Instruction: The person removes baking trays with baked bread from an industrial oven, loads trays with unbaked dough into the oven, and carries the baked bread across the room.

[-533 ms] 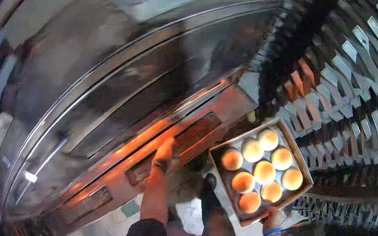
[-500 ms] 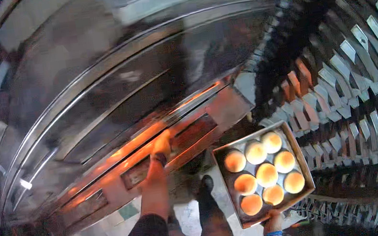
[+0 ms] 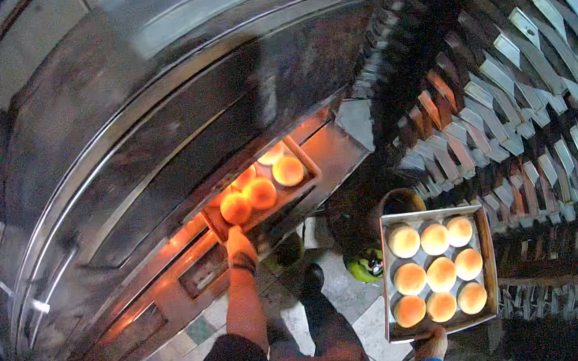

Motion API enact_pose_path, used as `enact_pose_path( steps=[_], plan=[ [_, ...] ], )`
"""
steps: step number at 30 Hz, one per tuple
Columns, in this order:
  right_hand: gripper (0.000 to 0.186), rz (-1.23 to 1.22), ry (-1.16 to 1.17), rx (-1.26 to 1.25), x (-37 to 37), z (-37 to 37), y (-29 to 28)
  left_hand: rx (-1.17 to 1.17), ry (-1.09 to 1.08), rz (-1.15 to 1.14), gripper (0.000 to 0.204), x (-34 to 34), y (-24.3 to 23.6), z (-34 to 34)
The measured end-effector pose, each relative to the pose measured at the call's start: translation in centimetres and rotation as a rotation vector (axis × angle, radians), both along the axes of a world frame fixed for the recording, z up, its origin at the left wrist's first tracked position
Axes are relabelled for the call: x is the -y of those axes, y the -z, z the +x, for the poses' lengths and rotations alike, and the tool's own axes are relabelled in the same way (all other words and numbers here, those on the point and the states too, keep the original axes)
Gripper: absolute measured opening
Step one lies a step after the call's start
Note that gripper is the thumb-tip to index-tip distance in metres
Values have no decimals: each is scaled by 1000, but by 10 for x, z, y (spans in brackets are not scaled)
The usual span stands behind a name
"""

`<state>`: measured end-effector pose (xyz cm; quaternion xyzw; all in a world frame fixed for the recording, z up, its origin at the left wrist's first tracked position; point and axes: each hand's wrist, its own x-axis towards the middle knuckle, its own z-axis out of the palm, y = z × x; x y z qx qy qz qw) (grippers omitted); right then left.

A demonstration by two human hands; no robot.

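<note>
My left hand (image 3: pixel 239 246) reaches to the glowing opening of an oven (image 3: pixel 152 152). Its fingers close on the near corner of a baking tray (image 3: pixel 284 197) that sticks partly out of the oven. Several golden buns (image 3: pixel 261 193) sit in that tray; its far part is hidden inside. On my right, my right hand (image 3: pixel 432 346) grips the near edge of a second baking tray (image 3: pixel 490 255), which holds several browned round buns (image 3: pixel 440 274) in rows.
A rack (image 3: pixel 512 86) with several rows of metal ledges stands on the right. Beside the second tray are a round container (image 3: pixel 399 202) and a yellow-green object (image 3: pixel 365 266). Pale floor tiles (image 3: pixel 203 329) and my legs show below.
A tray of buns has come partly out of the oven at my left hand. The tray in my right hand has shifted right and turned straighter.
</note>
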<state>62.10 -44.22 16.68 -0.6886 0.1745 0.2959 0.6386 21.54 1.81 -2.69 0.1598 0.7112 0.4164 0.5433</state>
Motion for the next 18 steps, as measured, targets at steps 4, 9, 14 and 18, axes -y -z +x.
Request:
enact_pose_path(
  steps=[4,9,14,18],
  plan=[
    [22,171,29,-25,-21,-39,-26,392,-146,72,31,154,-55,-26],
    [20,121,-174,-55,-64,-68,-33,543,-237,-26,31,275,-57,-124],
    [13,244,-294,-182,-126,-77,3,702,-223,-90,33,286,-109,-134],
    [29,229,-415,-196,-195,-89,32,467,-252,-200,48,294,-115,-138]
  ],
)
